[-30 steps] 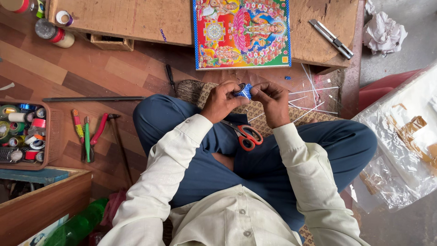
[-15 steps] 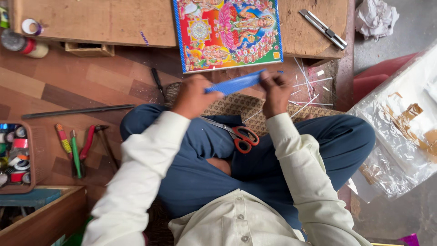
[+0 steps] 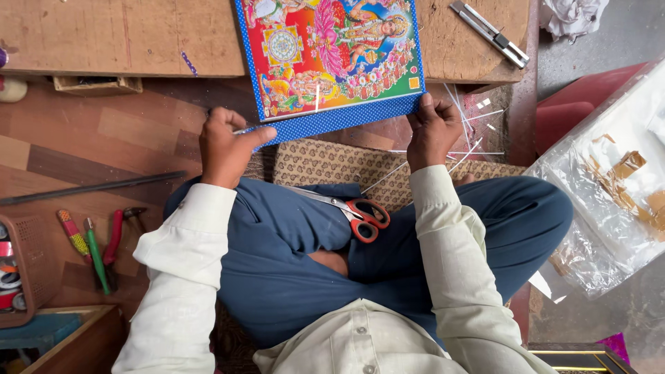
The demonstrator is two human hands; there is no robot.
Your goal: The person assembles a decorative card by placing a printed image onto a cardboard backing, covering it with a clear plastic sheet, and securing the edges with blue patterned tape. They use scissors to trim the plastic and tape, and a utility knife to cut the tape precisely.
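Note:
A colourful religious picture (image 3: 332, 52) lies on a low wooden table (image 3: 104, 34) in front of me. A blue dotted tape strip (image 3: 339, 119) is stretched along the picture's near edge. My left hand (image 3: 227, 147) pinches the strip's left end, just past the picture's corner. My right hand (image 3: 433, 130) holds the right end down at the other corner. Red-handled scissors (image 3: 360, 216) rest on my lap, on the blue trousers.
A utility knife (image 3: 488, 24) lies on the table's right part. Thin white strips (image 3: 457, 142) litter a patterned mat (image 3: 325, 163). A metal rod (image 3: 90, 187), pliers and screwdrivers (image 3: 97, 242) and a basket of tape rolls (image 3: 21, 270) lie left. A clear plastic bag (image 3: 609, 187) sits right.
The blue tape, first bunched between my hands, was drawn out long and now lies along the picture's near edge. Both hands moved apart and forward.

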